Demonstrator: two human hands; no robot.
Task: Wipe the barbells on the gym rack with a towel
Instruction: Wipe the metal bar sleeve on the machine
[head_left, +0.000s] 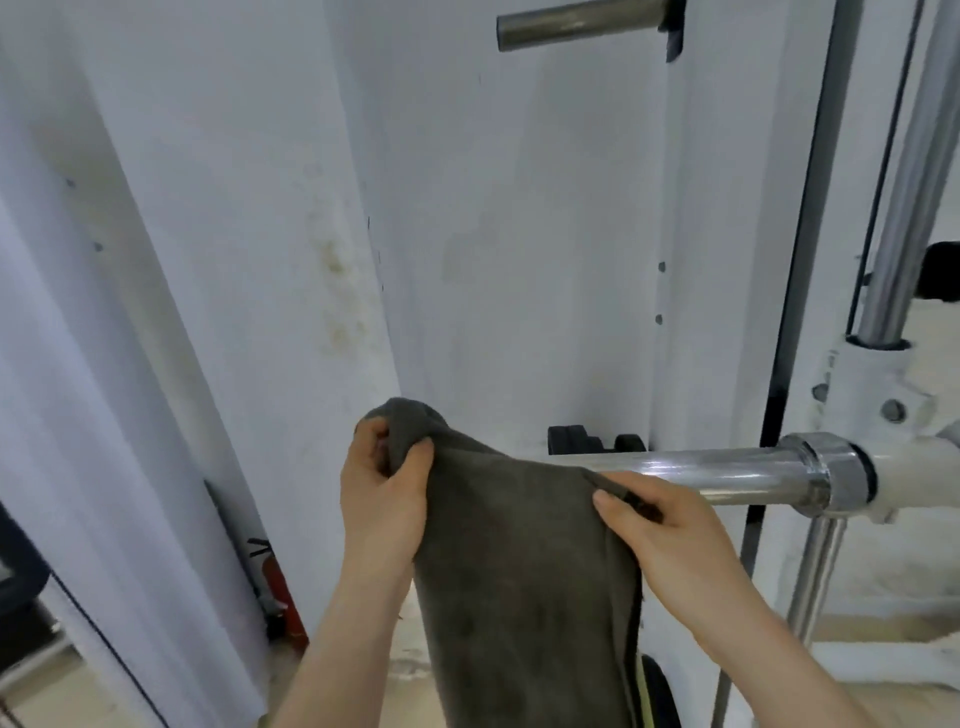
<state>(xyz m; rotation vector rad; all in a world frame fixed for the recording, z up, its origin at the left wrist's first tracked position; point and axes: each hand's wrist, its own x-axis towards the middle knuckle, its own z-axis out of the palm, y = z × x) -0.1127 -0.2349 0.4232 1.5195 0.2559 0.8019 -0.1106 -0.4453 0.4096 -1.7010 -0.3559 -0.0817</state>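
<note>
A shiny chrome barbell sleeve (727, 470) juts out level from the white-painted steel gym rack (852, 415), and everything here sits around that bar. Draped over the bar's free end is a dark grey-brown terry towel (519, 571), its long tail hanging straight down below the bar. The person's left hand (382, 499) is at the bar's free end, its grip clenched on a bunched-up corner of the towel, thumb and fingers pinching the cloth just above the level of the bar. The right hand (670, 535) is further along the bar toward the rack, its grip pinching the towel's other edge, right against the underside of the bare chrome. Between that hand and the thick collar by the rack the metal is uncovered and bright. Behind the bar, close to the pale wall, a few black weight plates (576, 440) show. High above the bar a second short steel peg (579, 23) sticks out. Below and left of the bar's end, a red fire extinguisher (278, 592) stands on the floor by the wall.
</note>
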